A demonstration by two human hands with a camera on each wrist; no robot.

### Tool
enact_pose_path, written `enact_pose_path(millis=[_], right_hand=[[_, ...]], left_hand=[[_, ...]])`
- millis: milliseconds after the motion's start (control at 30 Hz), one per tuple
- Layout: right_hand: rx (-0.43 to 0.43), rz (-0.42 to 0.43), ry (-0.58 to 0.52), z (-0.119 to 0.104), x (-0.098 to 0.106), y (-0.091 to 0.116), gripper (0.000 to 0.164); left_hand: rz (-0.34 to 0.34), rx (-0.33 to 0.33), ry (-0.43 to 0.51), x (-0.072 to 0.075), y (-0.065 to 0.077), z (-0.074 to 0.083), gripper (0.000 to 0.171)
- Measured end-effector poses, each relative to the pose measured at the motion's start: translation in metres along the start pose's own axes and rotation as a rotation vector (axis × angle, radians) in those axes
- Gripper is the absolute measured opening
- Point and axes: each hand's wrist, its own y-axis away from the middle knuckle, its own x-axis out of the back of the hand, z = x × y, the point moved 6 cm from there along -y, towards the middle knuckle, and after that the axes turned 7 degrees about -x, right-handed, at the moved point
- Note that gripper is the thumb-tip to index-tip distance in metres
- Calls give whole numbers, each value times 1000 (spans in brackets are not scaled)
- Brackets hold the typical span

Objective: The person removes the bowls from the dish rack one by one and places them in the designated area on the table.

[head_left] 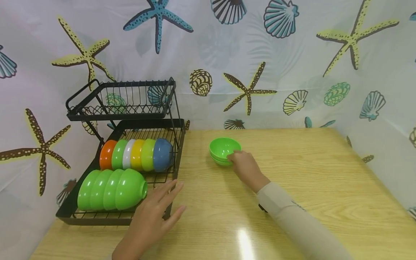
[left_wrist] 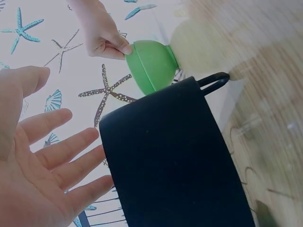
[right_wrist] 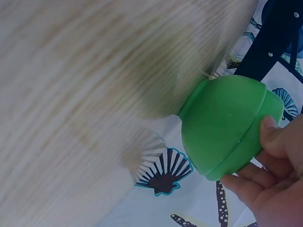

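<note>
A: Where is the item located, and how is it gripped?

B: Two nested, glossy green round bowls, apparently plastic, are found upright on the pale wood-grain table, to the right of the black metal two-tier dish rack. The rim is pinched at its near right side by the thumb and fingers of the bare right hand. Whether the lower bowl is also gripped cannot be told.

A: And the bare left hand?

B: Its fingers are spread and nothing is held. It is positioned by the rack's front right corner; contact cannot be confirmed.

A: How is the pair judged to handle?

B: Lightness and stiffness are expected; breakage is considered unlikely. The shiny surface may prove slippery.

A: Where should hold be taken?

B: At the rim, if only the upper bowl is wanted. For both, the lower wall should also be supported, since the lower bowl could be dropped from a rim pinch alone.
</note>
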Motion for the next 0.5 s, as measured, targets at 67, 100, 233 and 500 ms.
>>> enact_pose_path(millis=[67, 100, 233, 500], right_hand=[[0, -9, -4, 1, -1, 0, 11], [2, -9, -4, 1, -2, 0, 11], [27, 1, -5, 0, -3, 1, 17], [60, 31, -6, 0, -3, 4, 35]], left_hand=[[4, 1, 2, 0, 1, 0, 60], [7, -2, 3, 0, 2, 0, 60], [7, -1, 0, 1, 3, -1, 60], [-21, 4, -13, -1, 3, -3, 59]])
